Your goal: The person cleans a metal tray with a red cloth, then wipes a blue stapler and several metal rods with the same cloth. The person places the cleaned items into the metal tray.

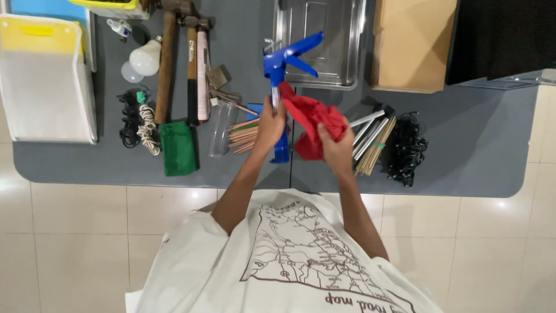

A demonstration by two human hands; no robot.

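We see 2 hands over the grey table (463, 156): right hand (336, 148) with fingers bunched on the red cloth (313, 124), left hand (271, 124) with fingers wrapped round the blue caulking gun (282, 69). Looks like the wiping step; next move likely needs the cloth pressed along the frame. Beyond: metal tray (347, 58).

Bright, even overhead light, glare spots on the floor tiles (69, 232), slight softness throughout.

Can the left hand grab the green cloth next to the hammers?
Probably yes, once freed. The left hand is holding the blue caulking gun, but the green cloth lies uncovered on the grey table just to its left, nothing between them.
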